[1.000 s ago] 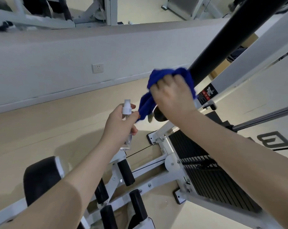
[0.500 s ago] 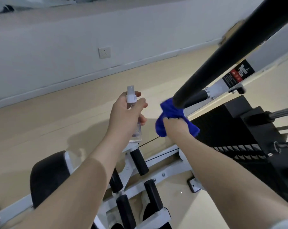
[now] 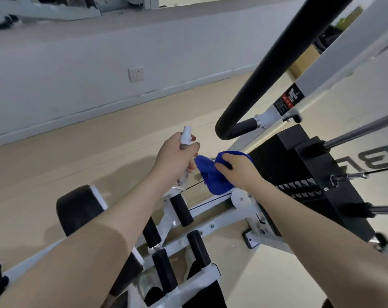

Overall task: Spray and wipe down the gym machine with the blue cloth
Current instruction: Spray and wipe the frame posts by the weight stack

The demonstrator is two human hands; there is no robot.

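Note:
My left hand (image 3: 175,156) grips a small clear spray bottle (image 3: 185,138) with a white nozzle, held upright in mid-air. Right beside it, my right hand (image 3: 239,170) holds the bunched blue cloth (image 3: 211,174), which hangs below and left of the fingers. The cloth is off the machine, below the curved end of the black padded handle bar (image 3: 277,67). The bar runs up to the top right from a white frame arm (image 3: 275,112) with a warning label. The black weight stack (image 3: 299,174) stands just right of my right hand.
Under my arms lie the white machine frame (image 3: 213,223) with black foam rollers (image 3: 180,210) and a black seat pad (image 3: 77,207). Chrome guide rods (image 3: 362,130) stick out at the right. A grey wall with a socket (image 3: 136,74) borders the beige floor.
My right hand with the cloth slid down the black bar, came off its lower end and dropped beside the spray bottle. The left hand kept holding the bottle.

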